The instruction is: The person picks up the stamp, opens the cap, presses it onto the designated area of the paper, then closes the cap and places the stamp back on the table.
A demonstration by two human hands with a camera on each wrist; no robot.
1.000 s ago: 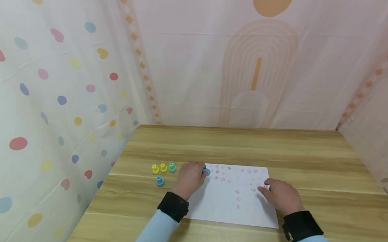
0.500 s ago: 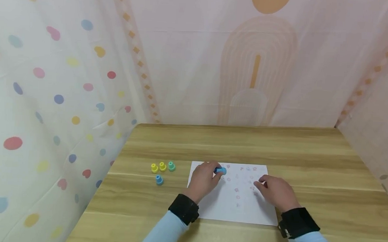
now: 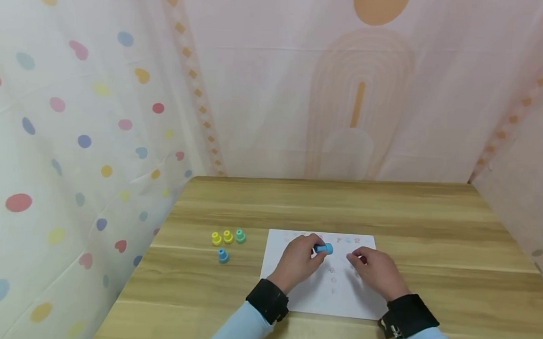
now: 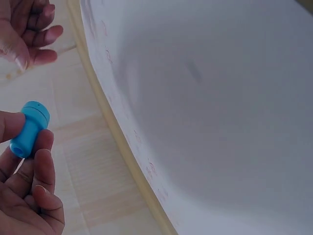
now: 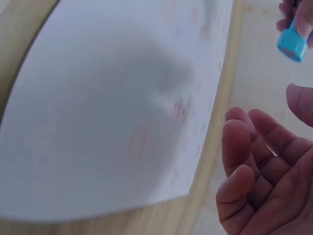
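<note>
My left hand pinches a blue toy stamp between thumb and fingers, over the white paper. In the left wrist view the stamp lies tilted, its wide capped end pointing up. The right wrist view shows its round reddish stamping face. My right hand hovers over the paper's right side, fingers loosely bent and holding nothing, a short gap from the stamp. Small reddish stamped prints dot the paper, some hidden under the hands.
Left of the paper on the wooden table stand two yellow stamps, a green stamp and another blue stamp. A patterned curtain hangs behind the table's far edge, and a dotted one along the left.
My left hand has carried the blue stamp rightward from the paper's upper left corner to its middle. My right hand has shifted slightly left, towards it.
</note>
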